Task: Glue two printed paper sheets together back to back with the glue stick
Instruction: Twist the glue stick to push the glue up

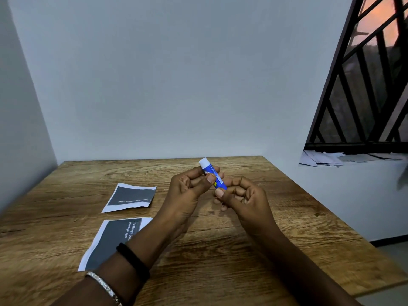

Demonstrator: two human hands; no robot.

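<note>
The wooden table (220, 250) stands in a corner, with its far edge against the back wall (176, 85) and its left edge close to the side wall. Its right edge is free, and beyond it there is open floor and a low ledge under a barred window (371, 85), where some loose papers (326, 159) lie. Most of the tabletop is bare, mainly the middle and the right half. Two printed sheets lie face up on the left half, well apart from the hands: the far sheet (130, 197) is near the middle left, and the near sheet (110, 241) is closer to the person, with its right part hidden under the left forearm. The two sheets do not touch each other. Both hands are raised over the middle of the table and hold the glue stick (213, 174) between them. The stick is tilted, with its white end pointing up and away. The left hand (187, 188) is curled around the upper part of the blue body, the thumb pressing on it. The right hand (242, 195) is also curled and pinches the lower end with thumb and fingers. The left wrist carries a black band (132, 261) and a silver bracelet (103, 286).
</note>
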